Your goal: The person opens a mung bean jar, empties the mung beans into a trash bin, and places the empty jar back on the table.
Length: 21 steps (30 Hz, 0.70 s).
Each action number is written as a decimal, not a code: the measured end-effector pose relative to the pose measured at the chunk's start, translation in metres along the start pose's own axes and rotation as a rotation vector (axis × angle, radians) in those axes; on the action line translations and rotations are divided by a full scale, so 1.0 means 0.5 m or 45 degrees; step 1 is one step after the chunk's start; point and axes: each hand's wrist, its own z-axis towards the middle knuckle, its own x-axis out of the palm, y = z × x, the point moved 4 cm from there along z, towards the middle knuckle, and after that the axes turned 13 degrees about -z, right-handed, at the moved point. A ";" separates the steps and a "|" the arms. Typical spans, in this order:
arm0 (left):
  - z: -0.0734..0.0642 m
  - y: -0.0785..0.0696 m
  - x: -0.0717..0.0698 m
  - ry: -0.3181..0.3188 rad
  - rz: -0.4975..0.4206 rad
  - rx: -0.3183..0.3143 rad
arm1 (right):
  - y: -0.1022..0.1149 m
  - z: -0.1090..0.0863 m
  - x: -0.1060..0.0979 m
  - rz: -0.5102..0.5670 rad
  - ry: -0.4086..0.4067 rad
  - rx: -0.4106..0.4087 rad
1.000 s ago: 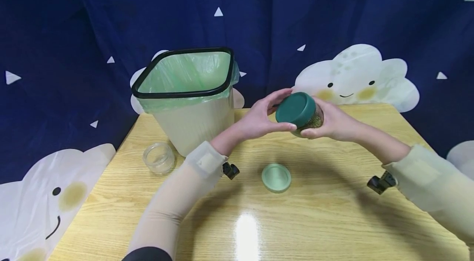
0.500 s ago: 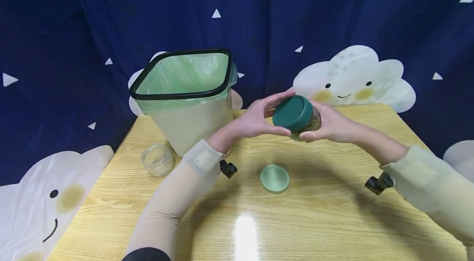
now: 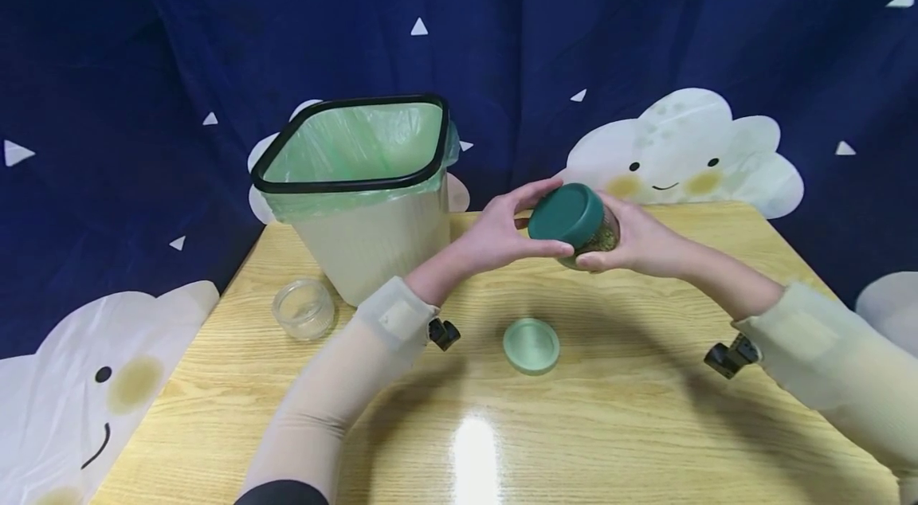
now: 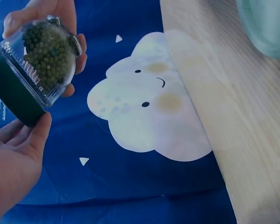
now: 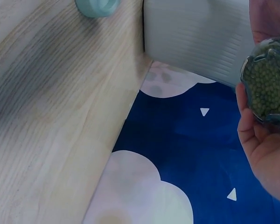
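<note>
Grip: left hand grasped the dark green lid; right hand clasped the glass jar.
Jar: hung tilted above the tabletop, green beans inside, lid at its mouth.
Pale green lid: lay on the tabletop, nearer the person.
Bin: stood left, green-lined, with a clear glass container just beside it.

Table and curtain are pictured from head and wrists.
A wide look forward and down is given by the head view. The jar is caught at closer range by the left wrist camera, at its frame's left edge, and by the right wrist camera, at its right. It is shared by all three; the bin, by head and right wrist.
</note>
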 end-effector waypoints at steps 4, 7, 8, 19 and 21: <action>0.000 0.002 0.003 0.059 -0.039 0.033 | -0.004 -0.004 0.000 -0.001 0.003 0.001; 0.003 0.002 -0.001 0.126 -0.102 0.098 | -0.005 -0.005 -0.001 0.002 0.011 0.003; 0.004 0.002 -0.003 0.152 -0.129 0.124 | -0.005 -0.005 -0.002 0.002 0.012 0.001; 0.007 0.002 -0.008 0.286 -0.244 0.208 | -0.002 -0.003 0.000 -0.002 0.020 -0.034; 0.006 0.002 -0.008 0.273 -0.225 0.196 | -0.001 -0.004 0.000 0.000 0.019 -0.038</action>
